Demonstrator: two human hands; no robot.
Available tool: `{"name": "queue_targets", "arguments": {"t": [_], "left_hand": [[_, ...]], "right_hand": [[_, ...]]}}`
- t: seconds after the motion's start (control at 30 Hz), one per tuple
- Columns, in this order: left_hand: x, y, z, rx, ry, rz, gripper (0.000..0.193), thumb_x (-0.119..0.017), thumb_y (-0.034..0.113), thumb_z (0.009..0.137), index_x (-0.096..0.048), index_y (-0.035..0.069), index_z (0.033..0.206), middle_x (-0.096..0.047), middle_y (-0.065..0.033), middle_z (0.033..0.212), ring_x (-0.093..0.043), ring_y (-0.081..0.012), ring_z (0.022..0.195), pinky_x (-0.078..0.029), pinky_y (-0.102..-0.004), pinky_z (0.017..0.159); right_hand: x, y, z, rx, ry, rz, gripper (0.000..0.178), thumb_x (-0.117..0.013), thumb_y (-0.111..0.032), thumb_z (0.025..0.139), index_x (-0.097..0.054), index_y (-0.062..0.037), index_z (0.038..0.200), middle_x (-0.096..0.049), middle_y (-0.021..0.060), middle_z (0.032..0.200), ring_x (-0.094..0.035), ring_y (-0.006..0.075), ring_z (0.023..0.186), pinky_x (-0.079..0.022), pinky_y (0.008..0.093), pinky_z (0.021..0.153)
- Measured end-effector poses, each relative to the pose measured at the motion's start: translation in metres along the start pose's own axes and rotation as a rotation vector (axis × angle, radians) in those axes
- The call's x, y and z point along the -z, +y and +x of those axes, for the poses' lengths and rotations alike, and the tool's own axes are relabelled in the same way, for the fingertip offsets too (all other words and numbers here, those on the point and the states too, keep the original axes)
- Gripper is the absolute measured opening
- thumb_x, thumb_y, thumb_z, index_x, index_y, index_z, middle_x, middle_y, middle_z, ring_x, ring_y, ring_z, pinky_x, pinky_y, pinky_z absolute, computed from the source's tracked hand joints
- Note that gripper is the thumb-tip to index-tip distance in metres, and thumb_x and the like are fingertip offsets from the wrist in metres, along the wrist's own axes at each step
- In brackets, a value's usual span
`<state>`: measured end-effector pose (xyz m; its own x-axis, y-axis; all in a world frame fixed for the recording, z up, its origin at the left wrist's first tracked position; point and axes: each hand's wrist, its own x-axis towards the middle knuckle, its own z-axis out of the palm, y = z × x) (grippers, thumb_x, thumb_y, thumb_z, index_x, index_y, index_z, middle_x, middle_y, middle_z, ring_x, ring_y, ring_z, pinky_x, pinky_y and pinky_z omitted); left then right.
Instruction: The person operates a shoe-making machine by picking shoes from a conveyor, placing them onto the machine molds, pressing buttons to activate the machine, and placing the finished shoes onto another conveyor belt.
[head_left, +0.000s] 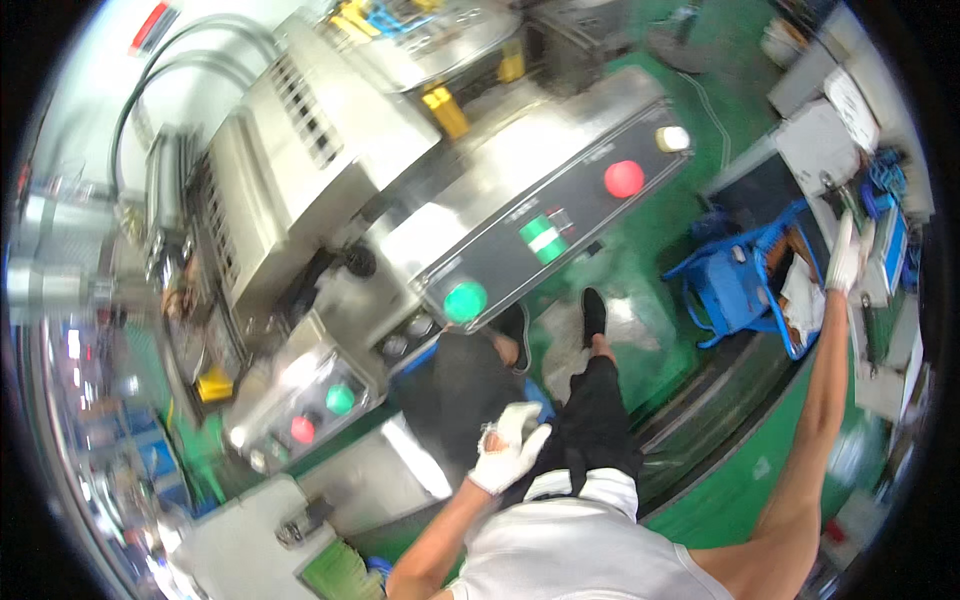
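Note:
My left hand [510, 447], in a white glove, is in front of my body with its fingers apart. A small brownish-pink patch shows at its palm; I cannot make out whether it is bare skin or an object. Far to the right, my gloved right hand [846, 258] is stretched out over a cluttered bench [876, 385]. Its fingers look extended and apart, though blurred. Close to its fingertips are a blue box [895, 250] and a tangle of blue cord or wire [886, 172].
A control panel [510, 245] with green and red buttons runs along the large metal machine [310, 150] ahead. A smaller button box [310, 405] sits at its left. A blue chair [735, 285] holding white cloth or paper stands on the green floor, left of my right forearm.

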<state>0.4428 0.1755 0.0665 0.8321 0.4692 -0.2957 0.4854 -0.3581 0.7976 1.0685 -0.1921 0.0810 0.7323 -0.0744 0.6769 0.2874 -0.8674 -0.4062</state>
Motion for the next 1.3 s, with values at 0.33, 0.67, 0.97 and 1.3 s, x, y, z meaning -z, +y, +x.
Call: {"name": "queue_targets", "arguments": {"t": [0.33,0.67,0.97,1.3], "left_hand": [[0.075,-0.151,-0.163,0.343,0.706,-0.027,0.020,-0.070,0.017,0.099,-0.074,0.002,0.111,-0.075,-0.0176,0.107,-0.072,-0.0347,0.102,-0.057,-0.0429,0.091],[-0.144,-0.226,-0.617,1.912,1.455,0.466,0.050,-0.069,0.031,0.102,-0.060,-0.005,0.135,-0.065,-0.0251,0.130,-0.063,-0.0427,0.119,-0.049,-0.0501,0.107],[-0.205,-0.241,-0.734,2.343,1.272,-0.108,0.083,-0.043,0.068,0.103,-0.056,0.000,0.149,-0.058,-0.0301,0.148,-0.057,-0.0468,0.134,-0.046,-0.0576,0.111],[-0.230,-0.221,-0.714,2.445,1.101,0.146,0.056,-0.040,0.054,0.109,-0.069,0.012,0.131,-0.069,-0.0187,0.126,-0.068,-0.0408,0.114,-0.054,-0.0575,0.097]], "right_hand": [[0.032,-0.211,-0.396,-0.133,-1.264,0.412,0.076,-0.074,-0.022,0.100,-0.037,0.0051,0.160,-0.058,0.0294,0.149,-0.064,0.0319,0.132,-0.053,0.0393,0.106],[-0.008,-0.295,-0.375,0.781,-1.512,-0.076,0.075,-0.075,-0.035,0.094,-0.049,-0.0030,0.156,-0.060,0.0258,0.150,-0.059,0.0414,0.137,-0.046,0.0474,0.114],[-0.034,-0.312,-0.337,0.911,-1.489,-0.339,0.072,-0.072,-0.045,0.096,-0.053,-0.0066,0.153,-0.059,0.0253,0.149,-0.057,0.0402,0.138,-0.045,0.0481,0.115],[-0.015,-0.351,-0.342,0.873,-1.570,-0.132,0.064,-0.072,-0.036,0.099,-0.055,-0.0010,0.149,-0.063,0.0229,0.146,-0.062,0.0355,0.135,-0.051,0.0442,0.110]]}}
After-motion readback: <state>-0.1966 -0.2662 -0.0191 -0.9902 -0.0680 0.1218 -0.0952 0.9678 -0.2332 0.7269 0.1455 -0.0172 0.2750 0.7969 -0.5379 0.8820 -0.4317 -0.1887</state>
